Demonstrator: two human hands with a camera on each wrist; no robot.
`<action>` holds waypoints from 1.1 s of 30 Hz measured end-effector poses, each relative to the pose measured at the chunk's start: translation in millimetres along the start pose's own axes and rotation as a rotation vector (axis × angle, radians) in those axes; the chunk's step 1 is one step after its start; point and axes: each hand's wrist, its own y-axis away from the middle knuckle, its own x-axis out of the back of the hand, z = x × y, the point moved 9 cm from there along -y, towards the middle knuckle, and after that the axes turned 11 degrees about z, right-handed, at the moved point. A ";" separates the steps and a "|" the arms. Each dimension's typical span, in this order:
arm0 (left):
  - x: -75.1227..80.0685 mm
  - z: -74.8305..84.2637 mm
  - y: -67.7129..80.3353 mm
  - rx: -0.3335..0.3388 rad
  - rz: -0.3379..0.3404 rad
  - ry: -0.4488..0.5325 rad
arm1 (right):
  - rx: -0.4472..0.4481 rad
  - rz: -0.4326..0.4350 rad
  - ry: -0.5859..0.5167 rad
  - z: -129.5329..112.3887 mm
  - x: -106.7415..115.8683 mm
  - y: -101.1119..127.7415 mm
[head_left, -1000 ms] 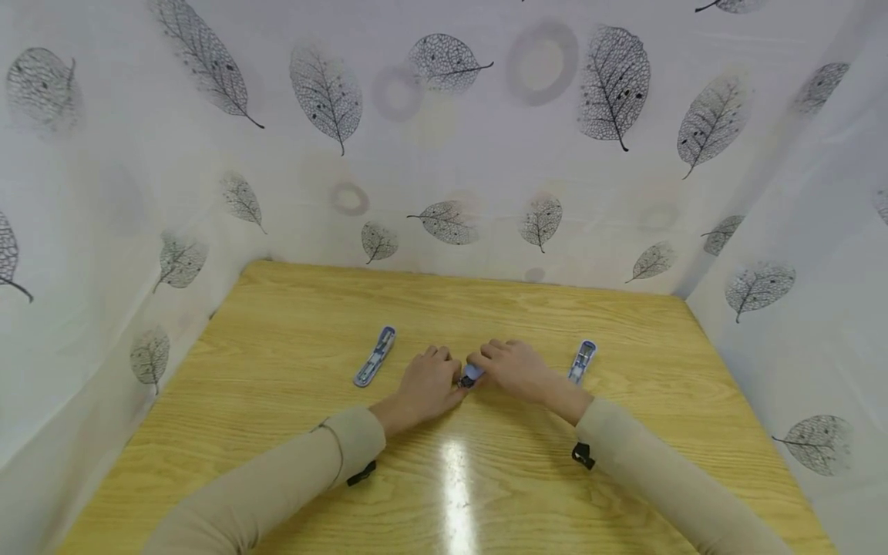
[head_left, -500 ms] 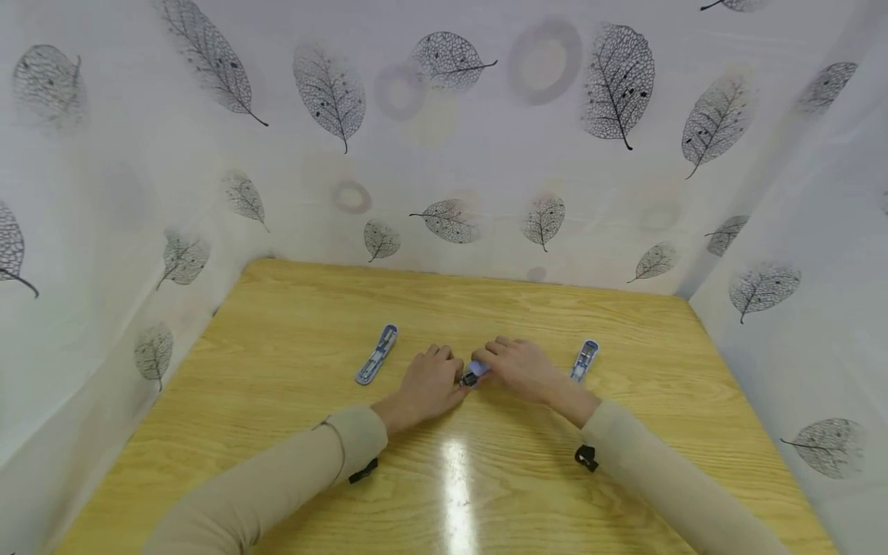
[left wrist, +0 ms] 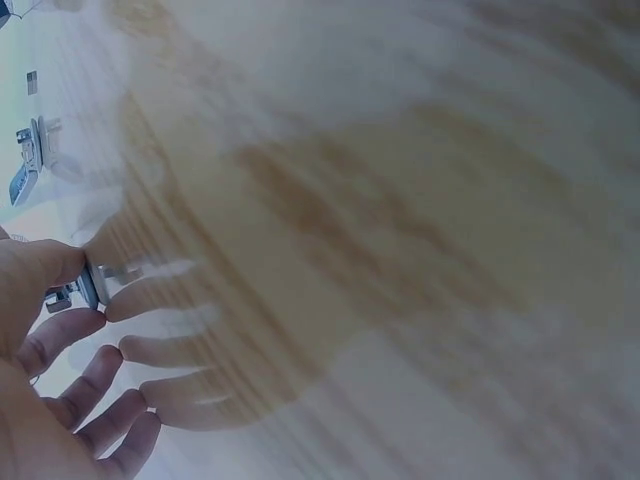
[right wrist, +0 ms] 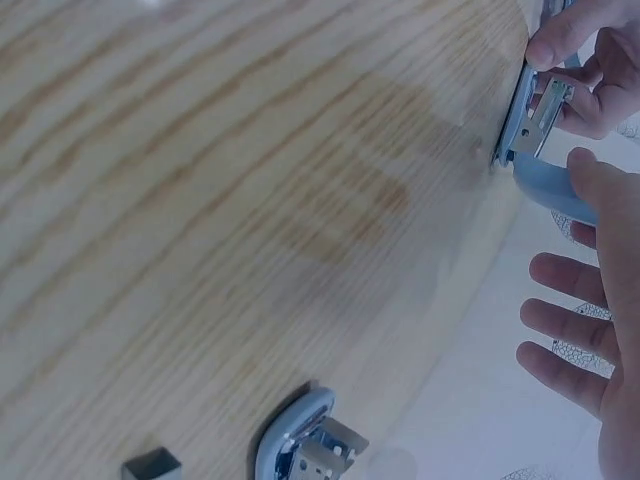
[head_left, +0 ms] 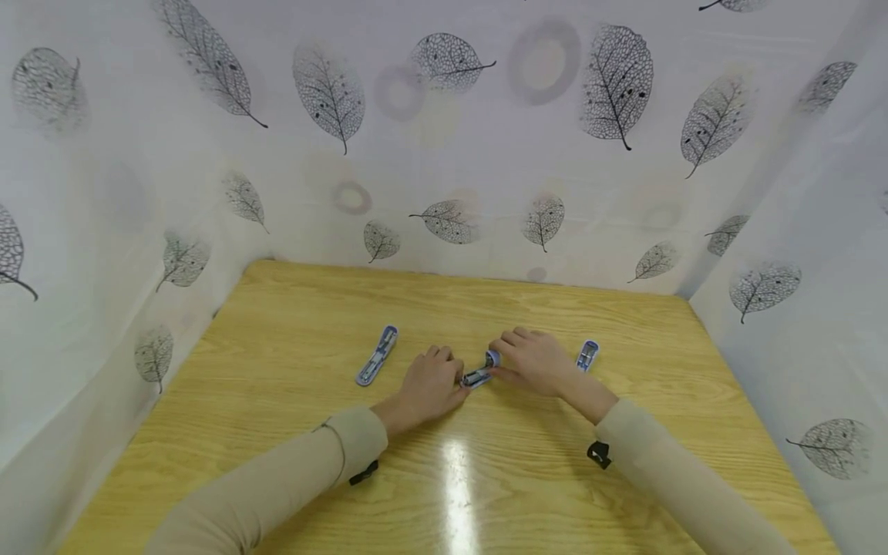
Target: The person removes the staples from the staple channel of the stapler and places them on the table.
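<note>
A small blue stapler (head_left: 477, 378) with a metal rail inside lies folded open between my hands. My left hand (head_left: 432, 381) pinches its base between thumb and fingers, close over the table. My right hand (head_left: 534, 361) holds the raised blue cover (right wrist: 550, 188) with the thumb and a finger, while its other fingers extend freely. In the right wrist view the metal rail (right wrist: 543, 112) stands up between base and cover. My left hand's fingertips and the stapler's end (left wrist: 92, 285) show in the left wrist view.
A second opened stapler (head_left: 377, 355) lies on the wooden table (head_left: 305, 301) to the left. A third stapler (head_left: 586, 356) lies beyond my right wrist, partly covered by it. A small metal block (right wrist: 151, 464) sits near that one. Leaf-patterned curtains (head_left: 444, 139) surround the table.
My right hand has moved right, swinging the stapler's cover up and back, so the inside of the stapler now shows. My left hand stays in place.
</note>
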 end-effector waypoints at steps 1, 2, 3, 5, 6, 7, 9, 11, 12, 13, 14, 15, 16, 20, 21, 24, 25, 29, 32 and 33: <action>-0.3 -0.4 0.2 0.001 -0.001 -0.002 | -0.002 0.000 0.002 0.9 0.2 0.3; -0.6 -0.7 0.5 0.002 -0.002 -0.002 | -0.003 -0.003 0.006 1.8 0.1 0.6; -0.9 -1.2 0.7 0.004 -0.003 0.001 | -0.006 -0.008 0.012 3.1 -0.7 1.3; -1.7 -1.9 0.4 0.012 -0.004 0.009 | -0.012 -0.017 0.028 6.4 -0.9 3.1; -2.3 -2.4 0.2 0.018 -0.007 0.014 | -0.012 -0.020 0.036 7.8 -1.0 4.1; -3.3 -3.1 0.1 0.023 -0.008 0.019 | -0.010 -0.020 0.047 9.0 -0.9 5.0; -4.5 -4.3 -0.2 0.034 -0.013 0.024 | -0.007 -0.021 0.065 11.3 -1.0 7.0; -5.8 -5.2 -0.2 0.042 -0.020 0.025 | -0.006 -0.023 0.078 13.3 -0.8 8.7; -6.4 -5.5 -0.1 0.044 -0.023 0.025 | -0.005 -0.026 0.084 14.2 -1.2 9.6; -6.5 -5.7 0.0 0.045 -0.024 0.025 | -0.007 -0.029 0.088 15.2 -1.7 10.4; -6.3 -5.7 0.0 0.047 -0.025 0.026 | -0.009 -0.034 0.091 16.1 -2.4 11.2; -6.2 -5.6 0.1 0.047 -0.026 0.029 | -0.009 -0.038 0.095 16.9 -3.1 12.1; -6.2 -5.5 0.2 0.047 -0.026 0.031 | -0.006 -0.037 0.100 17.2 -3.4 12.7; -5.7 -4.6 0.1 0.048 -0.029 0.043 | 0.007 -0.021 0.118 18.3 -4.2 15.3; -6.2 -4.4 0.0 0.046 -0.030 0.046 | 0.008 -0.020 0.123 18.8 -4.8 16.0; -7.4 -4.1 -0.3 0.045 -0.037 0.051 | -0.002 -0.037 0.132 21.1 -8.2 18.2; -7.8 -4.1 -0.3 0.045 -0.040 0.053 | -0.006 -0.049 0.136 21.9 -9.9 18.9; -8.1 -4.6 -0.1 0.050 -0.050 0.054 | -0.021 -0.096 0.135 24.0 -15.5 21.1; -8.0 -4.8 -0.1 0.048 -0.049 0.048 | -0.038 -0.126 0.119 25.6 -19.2 22.6; -7.9 -4.6 -0.1 0.046 -0.049 0.047 | -0.043 -0.135 0.111 26.0 -20.1 23.1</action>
